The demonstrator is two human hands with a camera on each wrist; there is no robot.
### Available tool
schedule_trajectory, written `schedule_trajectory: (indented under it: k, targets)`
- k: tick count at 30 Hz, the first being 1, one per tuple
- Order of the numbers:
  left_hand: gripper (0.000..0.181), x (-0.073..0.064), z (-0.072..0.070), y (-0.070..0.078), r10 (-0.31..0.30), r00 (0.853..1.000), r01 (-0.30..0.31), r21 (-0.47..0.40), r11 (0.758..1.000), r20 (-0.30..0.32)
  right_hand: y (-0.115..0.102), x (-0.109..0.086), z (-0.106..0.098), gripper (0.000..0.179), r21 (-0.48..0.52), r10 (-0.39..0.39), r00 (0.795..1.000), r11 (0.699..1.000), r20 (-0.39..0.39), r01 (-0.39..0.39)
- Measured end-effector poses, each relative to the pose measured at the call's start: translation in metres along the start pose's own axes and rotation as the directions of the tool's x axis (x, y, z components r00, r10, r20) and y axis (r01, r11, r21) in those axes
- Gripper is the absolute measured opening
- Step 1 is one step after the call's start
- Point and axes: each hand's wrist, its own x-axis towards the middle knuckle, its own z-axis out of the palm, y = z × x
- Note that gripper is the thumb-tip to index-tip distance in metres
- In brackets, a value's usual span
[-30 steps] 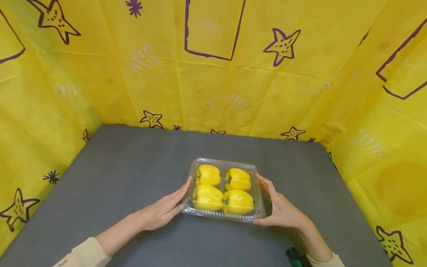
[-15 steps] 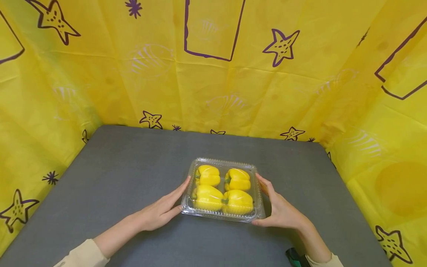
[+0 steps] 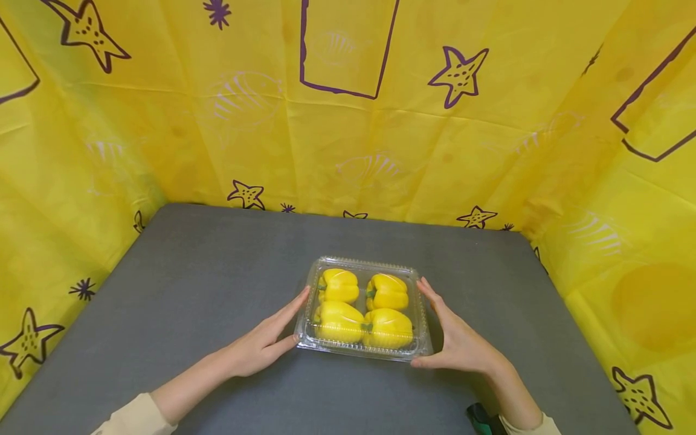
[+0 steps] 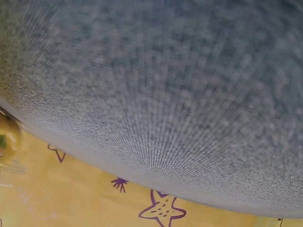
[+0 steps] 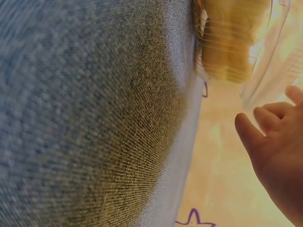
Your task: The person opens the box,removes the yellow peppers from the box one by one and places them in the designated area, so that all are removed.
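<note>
A clear plastic clamshell box, lid down, lies on the table in the head view. Inside it are several yellow bell peppers, arranged in two rows. My left hand lies along the box's left side, fingers straight, with the thumb at the near left corner. On the opposite side, my right hand has its fingers extended beside the right edge and its thumb at the near right corner. The right wrist view has the right hand beside the blurred box. The left wrist view does not show the left hand.
The table has a dark grey cover. Yellow cloth printed with starfish and fish hangs behind it and along both sides. A black and green object is partly visible by the right sleeve.
The right hand's upper fingertips have lifted slightly away from the box's right edge. The box, the peppers and the left hand have stayed almost still.
</note>
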Motion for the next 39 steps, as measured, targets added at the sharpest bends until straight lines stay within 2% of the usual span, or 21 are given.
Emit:
schedule_trajectory:
  k: [20,26,31,35,39]
  targets:
    - [0.076,0.001,0.0027,0.0068,-0.067,0.997,0.064,-0.104,0.992,-0.025,-0.001,0.0017,-0.0041,0.128,-0.007,-0.015,1.0,1.0,-0.018,0.015]
    - [0.076,0.0022,0.0051,0.0084,-0.041,0.998,0.036,-0.096,0.995,-0.052,-0.0008,0.0023,-0.0054,0.129,-0.013,-0.029,0.999,0.999,-0.02,0.029]
    - [0.077,0.0035,0.0068,0.0081,-0.006,0.997,-0.002,-0.095,0.995,-0.08,-0.0021,0.0026,-0.0076,0.122,-0.022,-0.052,0.998,0.998,-0.028,0.052]
    - [0.078,0.0039,0.0076,0.0079,-0.005,0.996,-0.005,-0.11,0.994,-0.09,-0.0035,0.0035,-0.0089,0.117,-0.03,-0.07,0.997,0.997,-0.032,0.069]
    - [0.082,0.0037,0.0077,0.0096,-0.037,0.995,0.025,-0.134,0.991,-0.09,-0.0042,0.0036,-0.0095,0.115,-0.04,-0.075,0.997,0.996,-0.035,0.074]
